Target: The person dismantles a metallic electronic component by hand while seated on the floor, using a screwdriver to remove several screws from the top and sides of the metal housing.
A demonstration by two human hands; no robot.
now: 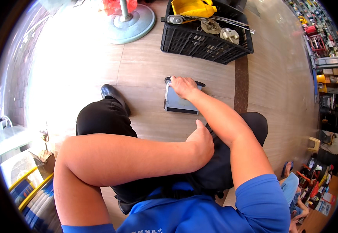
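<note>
From the head camera, the right hand (183, 86) reaches down to the tiled floor (145, 70) and rests with fingers curled over the far edge of a flat grey metal box (178, 104), which lies on the floor just ahead of the knees. The left hand (202, 140) lies loosely closed across the lap, holding nothing, touching the right forearm. A black shoe (114, 94) sits left of the box. Farther out on the floor stands a black plastic crate (200, 40) with a yellow container (192, 7) and metal parts inside, and to its left a round fan base (132, 21).
</note>
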